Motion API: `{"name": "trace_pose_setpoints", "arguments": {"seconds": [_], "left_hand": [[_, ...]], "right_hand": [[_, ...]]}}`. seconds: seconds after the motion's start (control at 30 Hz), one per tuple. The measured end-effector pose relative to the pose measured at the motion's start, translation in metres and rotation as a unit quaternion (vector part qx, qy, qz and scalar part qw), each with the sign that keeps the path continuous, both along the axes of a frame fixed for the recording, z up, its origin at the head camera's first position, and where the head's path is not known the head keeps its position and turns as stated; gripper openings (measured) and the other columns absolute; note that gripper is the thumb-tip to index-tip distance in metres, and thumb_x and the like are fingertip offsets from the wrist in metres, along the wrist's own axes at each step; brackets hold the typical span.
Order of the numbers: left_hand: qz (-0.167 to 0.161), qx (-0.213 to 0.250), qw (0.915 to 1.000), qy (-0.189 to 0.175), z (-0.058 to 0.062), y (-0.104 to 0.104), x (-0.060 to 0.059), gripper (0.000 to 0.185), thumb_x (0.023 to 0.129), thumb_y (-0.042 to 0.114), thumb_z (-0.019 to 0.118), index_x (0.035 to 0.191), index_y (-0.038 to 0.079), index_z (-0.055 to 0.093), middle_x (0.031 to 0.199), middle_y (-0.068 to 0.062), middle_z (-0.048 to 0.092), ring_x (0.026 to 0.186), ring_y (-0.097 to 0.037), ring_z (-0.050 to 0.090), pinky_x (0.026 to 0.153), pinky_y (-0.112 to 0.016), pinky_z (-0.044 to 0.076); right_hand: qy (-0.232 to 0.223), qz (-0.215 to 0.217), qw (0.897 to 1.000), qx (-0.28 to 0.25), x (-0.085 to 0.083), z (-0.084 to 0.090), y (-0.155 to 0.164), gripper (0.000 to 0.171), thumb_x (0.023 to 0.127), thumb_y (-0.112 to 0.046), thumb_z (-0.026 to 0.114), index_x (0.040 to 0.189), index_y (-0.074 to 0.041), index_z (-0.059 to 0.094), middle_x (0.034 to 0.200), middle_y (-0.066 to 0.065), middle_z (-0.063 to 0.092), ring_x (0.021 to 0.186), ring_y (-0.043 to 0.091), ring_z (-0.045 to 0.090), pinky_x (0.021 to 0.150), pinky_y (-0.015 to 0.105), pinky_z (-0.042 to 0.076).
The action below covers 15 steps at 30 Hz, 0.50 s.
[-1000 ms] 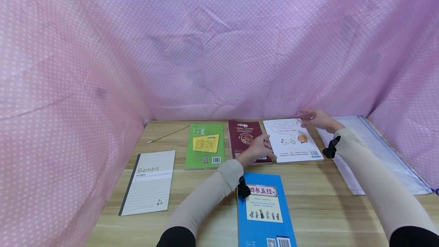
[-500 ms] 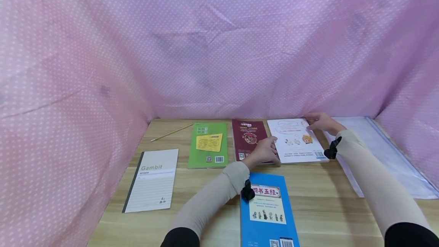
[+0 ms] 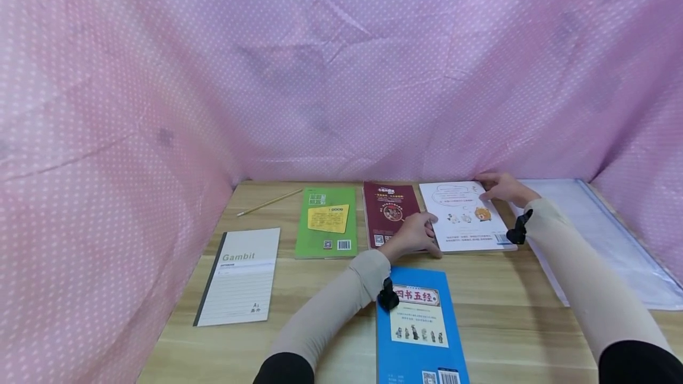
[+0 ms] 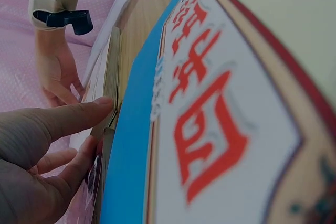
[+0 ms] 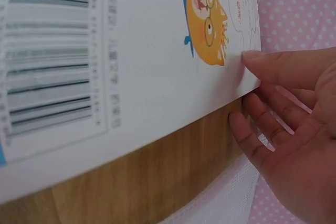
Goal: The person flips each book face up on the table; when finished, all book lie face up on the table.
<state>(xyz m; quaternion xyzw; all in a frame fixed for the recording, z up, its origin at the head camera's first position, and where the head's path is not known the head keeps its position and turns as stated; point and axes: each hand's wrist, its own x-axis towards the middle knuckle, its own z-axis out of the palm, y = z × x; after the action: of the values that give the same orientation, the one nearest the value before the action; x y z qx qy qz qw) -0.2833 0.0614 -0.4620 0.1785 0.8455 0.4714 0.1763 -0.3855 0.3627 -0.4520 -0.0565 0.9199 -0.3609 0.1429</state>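
White book (image 3: 465, 217): lies flat at the table's (image 3: 331, 289) 1 o'clock, back cover up with the barcode nearest the person; just beside the red book (image 3: 388, 212) at its 9 o'clock.
Left hand (image 3: 415, 233): at the white book's near-left corner, 7 o'clock of it. Fingers (image 4: 68, 121) nearly straight, thumb along the page edge; it touches the edge and the wrist view shows no full grip.
Right hand (image 3: 501, 188): at the far-right corner, 1 o'clock of the book. Thumb on top of the cover, fingers (image 5: 257, 140) below its edge against the wood; a loose pinch on the corner.
Risk, cover only: the right pinch looks to catch the cover and few pages; a lift may fan the book open or crease the corner.
Risk, neighbour: left fingertips sit at the seam with the red book; a sideways push may shove or drag it.
Risk, slip: glossy cover, light hold at two opposite corners; the book may twist and drop.
Risk, folder: the clear folder (image 3: 597, 242) lies at the book's 3 o'clock, close to the right wrist; a sleeve may sweep it.
Others: blue book (image 3: 421, 328) at 6 o'clock under the left forearm, green book (image 3: 326, 221), Gambit pad (image 3: 240, 277), pencil (image 3: 269, 202) at 11 o'clock, all apart from the hands.
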Motion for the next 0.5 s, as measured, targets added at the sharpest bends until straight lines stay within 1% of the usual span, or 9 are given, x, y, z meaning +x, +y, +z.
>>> {"name": "trace_pose_setpoints", "arguments": {"seconds": [0.1,0.23,0.33,0.4,0.5], "left_hand": [[0.002,-0.003,1.0,0.006,-0.0005,0.001,0.0004,0.078,0.069,0.004,0.093,0.139,0.006,0.059,0.105,-0.001,0.062,0.086,-0.004,0.058,0.079,-0.014,0.05],[0.007,-0.011,0.9998,0.018,-0.0012,0.0025,0.0007,0.077,0.069,0.005,0.094,0.138,0.005,0.06,0.099,0.0,0.061,0.082,-0.004,0.054,0.074,-0.015,0.048],[0.008,-0.022,0.9994,0.025,-0.0019,0.0039,0.0011,0.077,0.069,0.006,0.094,0.138,0.005,0.06,0.096,0.001,0.06,0.08,-0.005,0.053,0.072,-0.015,0.047],[0.008,-0.029,0.9991,0.028,-0.002,0.0048,0.0013,0.077,0.069,0.006,0.094,0.138,0.005,0.06,0.093,0.002,0.059,0.079,-0.005,0.053,0.07,-0.015,0.046],[0.004,-0.033,0.9989,0.033,-0.0017,0.0057,0.0013,0.077,0.07,0.006,0.094,0.139,0.005,0.06,0.092,0.002,0.059,0.079,-0.006,0.053,0.07,-0.015,0.046]], "right_hand": [[-0.003,-0.002,1.0,0.003,-0.0015,-0.0013,0.001,0.07,0.094,-0.004,0.068,0.153,0.009,0.033,0.143,0.039,0.045,0.129,0.049,0.047,0.111,0.058,0.04],[-0.008,0.002,1.0,0.005,0.0,-0.0001,0.0011,0.07,0.094,-0.007,0.068,0.153,0.009,0.032,0.144,0.04,0.043,0.132,0.052,0.042,0.115,0.064,0.034],[-0.009,-0.001,1.0,0.006,0.0027,0.0014,-0.0004,0.07,0.095,-0.008,0.068,0.152,0.01,0.033,0.144,0.04,0.042,0.133,0.052,0.041,0.116,0.065,0.031],[-0.007,-0.001,1.0,0.005,0.0038,0.0017,-0.001,0.068,0.095,-0.007,0.067,0.152,0.011,0.033,0.142,0.04,0.043,0.13,0.05,0.041,0.114,0.062,0.034],[-0.008,-0.005,1.0,0.0,0.0061,0.0029,-0.0014,0.067,0.095,-0.006,0.066,0.151,0.011,0.034,0.14,0.038,0.043,0.125,0.045,0.042,0.109,0.055,0.039]]}}
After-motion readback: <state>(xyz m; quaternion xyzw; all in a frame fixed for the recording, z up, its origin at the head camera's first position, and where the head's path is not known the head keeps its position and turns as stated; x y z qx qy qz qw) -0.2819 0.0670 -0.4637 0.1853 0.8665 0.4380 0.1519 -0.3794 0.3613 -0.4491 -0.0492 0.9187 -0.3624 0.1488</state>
